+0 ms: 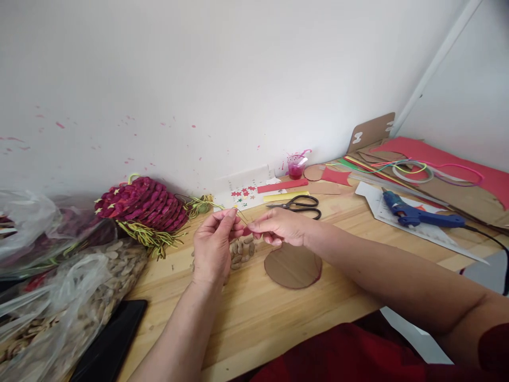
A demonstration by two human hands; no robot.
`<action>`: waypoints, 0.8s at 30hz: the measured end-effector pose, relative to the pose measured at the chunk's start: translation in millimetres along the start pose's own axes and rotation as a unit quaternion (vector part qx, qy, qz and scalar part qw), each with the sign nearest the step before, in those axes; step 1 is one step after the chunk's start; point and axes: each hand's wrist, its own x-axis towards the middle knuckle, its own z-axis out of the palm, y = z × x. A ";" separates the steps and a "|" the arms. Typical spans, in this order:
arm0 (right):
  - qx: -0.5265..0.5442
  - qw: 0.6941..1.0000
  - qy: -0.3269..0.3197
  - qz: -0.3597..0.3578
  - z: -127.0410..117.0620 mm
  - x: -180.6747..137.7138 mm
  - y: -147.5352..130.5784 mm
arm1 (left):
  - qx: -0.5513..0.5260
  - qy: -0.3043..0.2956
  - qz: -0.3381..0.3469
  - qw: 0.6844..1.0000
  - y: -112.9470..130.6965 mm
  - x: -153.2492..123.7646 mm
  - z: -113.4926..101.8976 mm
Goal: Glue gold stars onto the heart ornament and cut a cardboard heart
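Both my hands are raised over the wooden table [254,313], fingertips nearly meeting. My left hand [214,246] pinches a thin yellow-green strip [240,214]. My right hand [280,227] pinches a small red piece [247,231] right beside the left fingertips. Under them lies a small heap of pale shells [240,252], and a brown cardboard disc [293,266] lies just right of it. A magenta shell-covered craft with yellow-green fringe [143,204] sits to the left near the wall.
Black scissors [298,204], red and yellow strips [283,185], a star sheet [243,193] and a small pink cup [296,167] lie behind. A blue glue gun [417,215] rests on white paper at right. Plastic bags of shells [79,297] and a black phone [111,342] are at left.
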 end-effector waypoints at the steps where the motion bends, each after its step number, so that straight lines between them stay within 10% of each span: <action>1: -0.010 1.000 -0.007 0.005 0.4 -0.8 0.0 | 0.001 -0.001 0.001 1.000 0.1 0.1 -0.3; 24: 0.151 0.988 0.011 -0.033 -6.6 -0.5 -12.4 | 0.104 -0.102 -0.135 0.980 4.1 -5.0 0.8</action>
